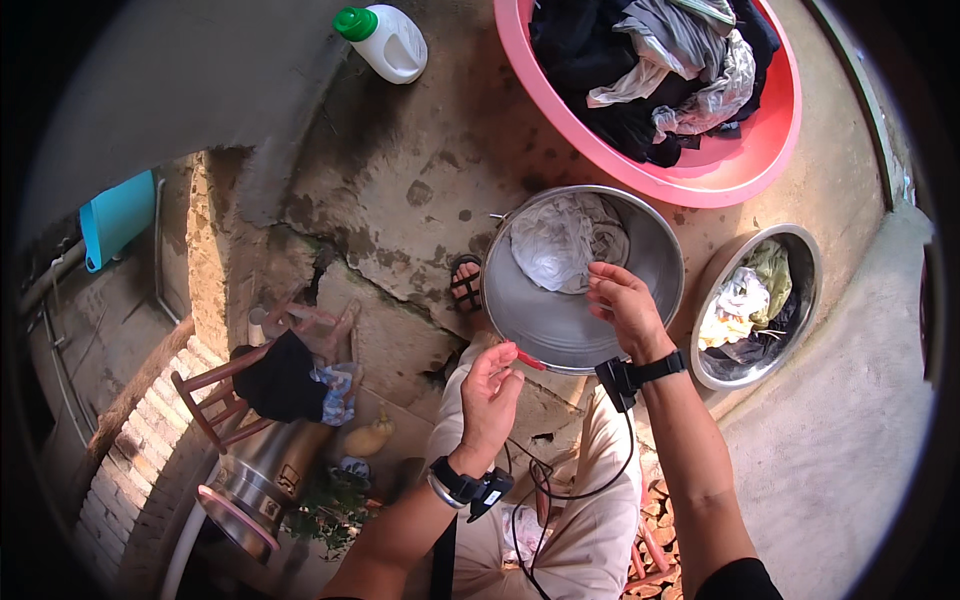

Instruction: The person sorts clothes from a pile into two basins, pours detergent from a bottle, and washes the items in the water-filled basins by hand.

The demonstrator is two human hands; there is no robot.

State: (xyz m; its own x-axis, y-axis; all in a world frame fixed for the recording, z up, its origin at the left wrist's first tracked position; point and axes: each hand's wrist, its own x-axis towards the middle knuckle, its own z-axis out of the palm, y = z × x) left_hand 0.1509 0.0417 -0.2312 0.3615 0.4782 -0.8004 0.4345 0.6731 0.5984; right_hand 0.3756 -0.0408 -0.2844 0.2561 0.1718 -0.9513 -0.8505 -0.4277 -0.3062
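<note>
A round metal bucket stands before my knees with light, crumpled wet-looking cloth inside. My right hand hovers over the bucket's right part, fingers loosely curled, nothing seen in them. Near the bucket's lower left rim is my left hand, palm turned up and fingers bent apart. A red handle grip lies along the rim just beyond its fingertips; whether they touch it I cannot tell. Dark straps with small devices sit on both wrists, and a black cable hangs between them.
A pink tub of dark and grey clothes stands beyond the bucket. A steel basin with garments is at right. A white detergent bottle with a green cap stands upper left. A wooden chair bears black cloth. Cracks cross the concrete floor.
</note>
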